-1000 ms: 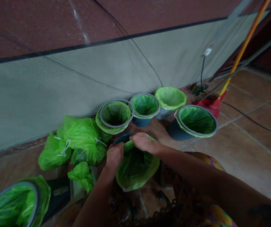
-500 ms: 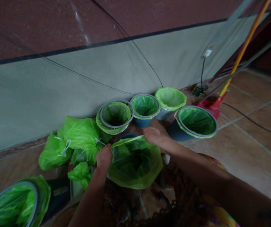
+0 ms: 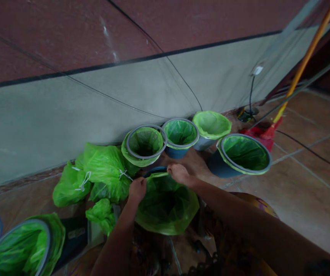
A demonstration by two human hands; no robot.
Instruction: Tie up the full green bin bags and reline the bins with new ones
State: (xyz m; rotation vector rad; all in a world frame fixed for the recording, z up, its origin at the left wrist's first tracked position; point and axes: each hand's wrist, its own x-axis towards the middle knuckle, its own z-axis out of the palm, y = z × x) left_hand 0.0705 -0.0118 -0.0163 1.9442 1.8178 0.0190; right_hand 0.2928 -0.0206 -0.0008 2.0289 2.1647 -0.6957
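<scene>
A green bin liner (image 3: 167, 209) hangs wide-mouthed in front of me, its inside dark. My left hand (image 3: 137, 188) is closed on the liner's far-left edge. Its far edge, a bit to the right, is pinched by my right hand (image 3: 179, 173). Just behind that edge shows the dark blue rim of a bin (image 3: 155, 170); the liner hides the rest of it. Beyond my hands stand a lined bin with a loose grey ring (image 3: 165, 135) and a blue lined bin (image 3: 176, 152).
Tied green bags (image 3: 103, 165) lie at the left by the wall. A lined bin (image 3: 47, 245) leans at the lower left. To the right are a pale-lined bin (image 3: 203, 142), another blue bin (image 3: 222, 165) and a red dustpan (image 3: 258, 136) with a yellow-orange pole (image 3: 306, 63).
Both hands have come closer together along the liner's far edge, so its mouth is narrower there. More of the bin rim behind shows. The view has shifted slightly.
</scene>
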